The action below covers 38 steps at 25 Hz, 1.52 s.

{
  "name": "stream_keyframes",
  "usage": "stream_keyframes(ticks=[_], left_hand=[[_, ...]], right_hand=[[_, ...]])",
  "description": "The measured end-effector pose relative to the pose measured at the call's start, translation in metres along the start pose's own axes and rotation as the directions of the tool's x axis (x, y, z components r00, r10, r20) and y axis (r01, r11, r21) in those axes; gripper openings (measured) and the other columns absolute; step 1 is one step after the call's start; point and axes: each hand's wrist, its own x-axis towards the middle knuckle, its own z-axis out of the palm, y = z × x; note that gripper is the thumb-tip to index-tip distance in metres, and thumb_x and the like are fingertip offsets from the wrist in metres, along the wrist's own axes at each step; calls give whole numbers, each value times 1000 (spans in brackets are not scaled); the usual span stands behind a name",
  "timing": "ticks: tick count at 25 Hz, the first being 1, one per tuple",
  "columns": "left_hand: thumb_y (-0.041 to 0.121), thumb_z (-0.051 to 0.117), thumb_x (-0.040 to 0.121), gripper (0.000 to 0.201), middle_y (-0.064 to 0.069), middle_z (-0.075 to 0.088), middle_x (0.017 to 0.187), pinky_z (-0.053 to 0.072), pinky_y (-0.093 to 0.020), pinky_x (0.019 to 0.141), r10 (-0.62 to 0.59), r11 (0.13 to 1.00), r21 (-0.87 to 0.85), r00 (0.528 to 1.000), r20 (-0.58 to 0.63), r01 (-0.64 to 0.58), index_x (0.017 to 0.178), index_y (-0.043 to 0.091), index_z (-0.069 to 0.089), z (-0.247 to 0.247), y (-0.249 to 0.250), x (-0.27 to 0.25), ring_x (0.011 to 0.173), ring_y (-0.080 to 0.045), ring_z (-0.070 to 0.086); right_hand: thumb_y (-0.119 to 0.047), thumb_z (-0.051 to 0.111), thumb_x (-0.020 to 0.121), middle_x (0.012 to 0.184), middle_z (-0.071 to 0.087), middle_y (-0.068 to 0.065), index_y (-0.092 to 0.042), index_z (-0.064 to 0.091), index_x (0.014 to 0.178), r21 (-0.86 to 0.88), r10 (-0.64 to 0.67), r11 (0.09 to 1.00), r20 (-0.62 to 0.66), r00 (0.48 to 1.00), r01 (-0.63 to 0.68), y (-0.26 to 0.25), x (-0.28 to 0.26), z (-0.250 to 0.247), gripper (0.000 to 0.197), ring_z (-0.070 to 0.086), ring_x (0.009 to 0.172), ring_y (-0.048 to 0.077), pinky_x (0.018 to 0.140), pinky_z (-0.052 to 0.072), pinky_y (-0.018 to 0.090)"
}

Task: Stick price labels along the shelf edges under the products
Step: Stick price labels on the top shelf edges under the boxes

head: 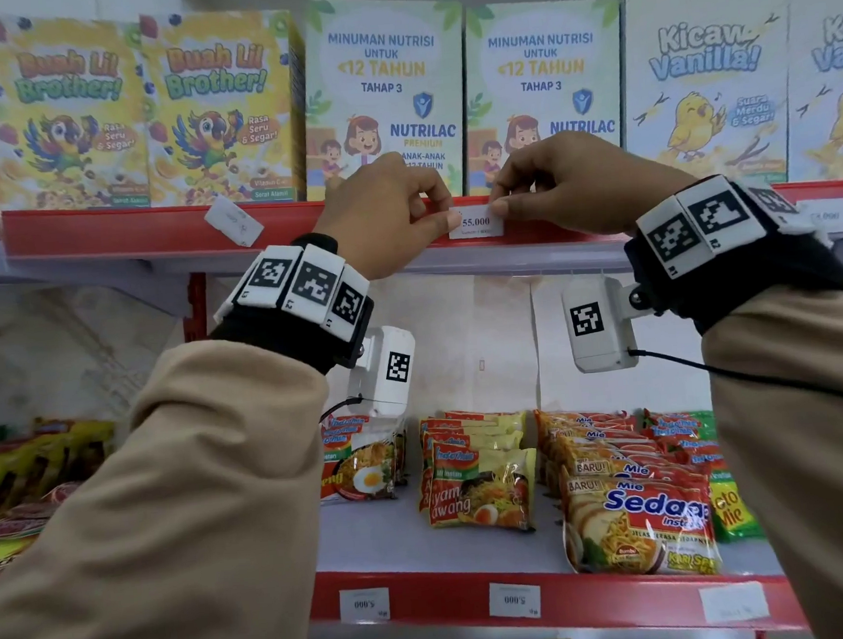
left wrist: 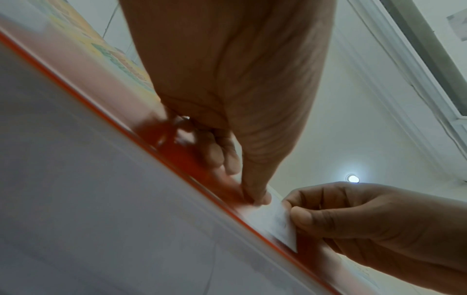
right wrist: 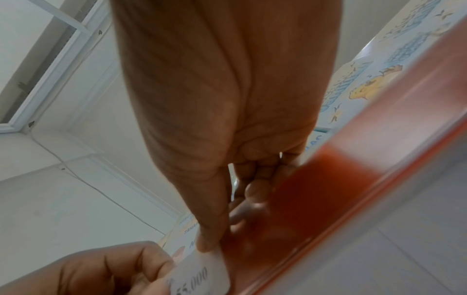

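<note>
A white price label [head: 475, 223] printed 55.000 lies against the red shelf edge [head: 104, 231] under two Nutrilac boxes [head: 384, 97]. My left hand [head: 444, 213] pinches its left end, thumb on the face and fingers curled over the strip's top. My right hand [head: 501, 201] pinches the upper right corner between thumb and forefinger. In the left wrist view the left thumb [left wrist: 255, 195] presses the label [left wrist: 275, 221] to the strip while the right hand [left wrist: 353, 219] holds the far end. The right wrist view shows the label [right wrist: 202, 275] under the right thumb [right wrist: 209, 239].
A crooked label [head: 233, 220] hangs under the Buah Lil Brother boxes [head: 66, 114]. Another label [head: 826, 215] sits under the Kicau Vanilla box [head: 707, 79]. The lower shelf holds noodle packets [head: 481, 484], and its red edge carries labels [head: 514, 599].
</note>
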Motion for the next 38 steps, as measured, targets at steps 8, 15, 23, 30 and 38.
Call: stream_keyframes(ticks=[8,15,23,30,38], left_hand=[[48,63,86,20,4,50,86,42,-48,95,15,1000,-3,1000,-8,-15,88,28,67,1,-2,1,82,-15,55],[46,61,88,20,0,52,91,46,-45,89,53,999,14,999,0,-53,89,26,66,1,-3,1,81,-16,55],[40,66,87,21,2,55,79,49,-44,86,54,998,-32,997,-58,-56,91,20,71,0,-3,-2,81,-14,53],[37,63,89,26,-1,61,71,44,-24,71,18,999,36,1000,-2,-18,90,14,73,-7,4,2,65,-11,54],[30,77,79,25,-1,67,71,52,-25,72,-63,990,-136,993,-97,49,87,13,61,-7,5,-5,62,-4,61]], right_hand=[[-28,62,91,69,52,-14,-21,65,89,-37,-14,999,-60,998,12,2,-2,7,7,45,58,-3,50,31,2],[-29,59,92,83,57,-1,-15,68,96,-91,-34,996,-89,995,26,2,-3,13,17,49,74,14,59,31,19],[-27,65,89,80,60,-2,-18,64,93,15,-28,999,-120,992,30,3,-5,12,10,47,65,1,60,35,16],[-27,64,89,78,58,-6,-20,62,92,35,-43,998,-115,992,47,8,-4,12,8,47,65,1,62,34,18],[-23,62,89,81,59,-7,-20,60,101,22,-80,996,-183,980,85,8,-5,19,12,54,80,11,78,44,32]])
